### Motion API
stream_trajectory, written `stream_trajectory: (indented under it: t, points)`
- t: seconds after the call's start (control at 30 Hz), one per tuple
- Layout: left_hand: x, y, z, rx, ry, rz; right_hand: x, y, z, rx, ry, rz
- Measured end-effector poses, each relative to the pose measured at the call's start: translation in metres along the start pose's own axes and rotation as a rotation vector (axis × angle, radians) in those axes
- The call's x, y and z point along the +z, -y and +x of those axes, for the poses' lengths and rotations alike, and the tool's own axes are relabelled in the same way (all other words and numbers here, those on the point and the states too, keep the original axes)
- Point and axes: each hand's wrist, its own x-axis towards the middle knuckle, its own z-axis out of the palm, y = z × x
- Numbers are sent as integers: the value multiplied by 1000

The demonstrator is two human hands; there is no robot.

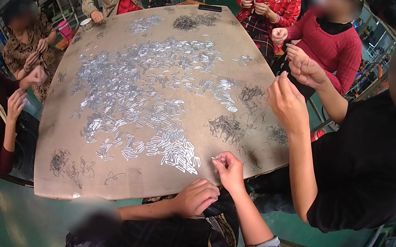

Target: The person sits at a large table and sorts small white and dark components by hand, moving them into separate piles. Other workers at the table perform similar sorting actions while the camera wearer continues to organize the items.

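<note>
My left hand [196, 196] is closed over the table's near edge, its fingers curled inward; what they hold, if anything, is hidden. Just to its right and a little farther in, my right hand [229, 172] pinches thumb and forefinger together above the tabletop. A tiny pale bit seems to show at those fingertips, too small to name. Left of the right hand lies the near end of a wide spread of small, narrow silver metal loops [175, 152]. Beyond it sits a tangled heap of thin dark wire pieces [226, 128].
The brown-covered table [145, 185] also bears dark wire heaps at near left [60, 162] and far end [189, 21]. A flat black object [210, 8] lies at the far edge, a cup [87, 24] at far left. Several people surround it; a co-worker's raised hands [294, 95] are close on my right.
</note>
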Motion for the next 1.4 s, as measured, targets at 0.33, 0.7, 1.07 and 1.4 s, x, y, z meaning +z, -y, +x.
stream_trajectory:
  t: [0.33,0.7,1.07,1.4]
  points:
    - [8,-1,4,-67,0,-17,-35,40,-61,83,-24,310]
    - [14,-1,3,-225,-60,-66,-29,42,-83,15,-181,243]
    - [16,3,2,-243,-33,-60,-20,52,-90,-177,-261,-87]
    - [17,6,2,-288,2,-81,-19,48,-90,-172,-275,-46]
